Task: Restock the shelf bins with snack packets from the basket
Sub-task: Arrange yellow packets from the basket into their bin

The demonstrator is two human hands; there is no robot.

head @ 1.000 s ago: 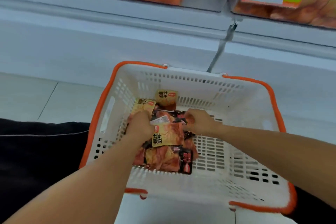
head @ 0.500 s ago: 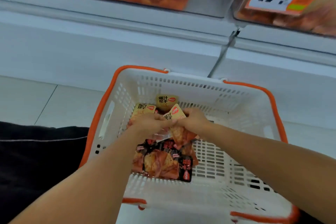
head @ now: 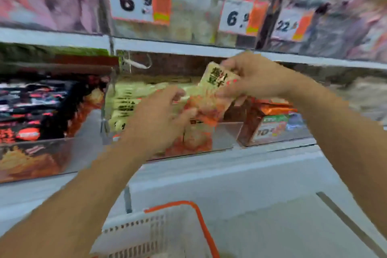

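The shelf [head: 188, 48] carries clear-fronted bins [head: 159, 148]; the basket [head: 163, 234] sits below. Both hands are raised before the middle bin. The right hand [head: 257, 77] pinches the top of a packet [head: 213, 94]; the left hand [head: 159, 119], fingers curled, grips its lower edge. The packet looks light, soft and crinkly, probably slippery film; its sealed edges seem the surest hold.

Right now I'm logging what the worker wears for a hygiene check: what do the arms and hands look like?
Both forearms are bare, with no sleeve in view. The left hand and right hand show no gloves, and no watch or bracelet on either wrist. The picture is too blurred to rule out rings.
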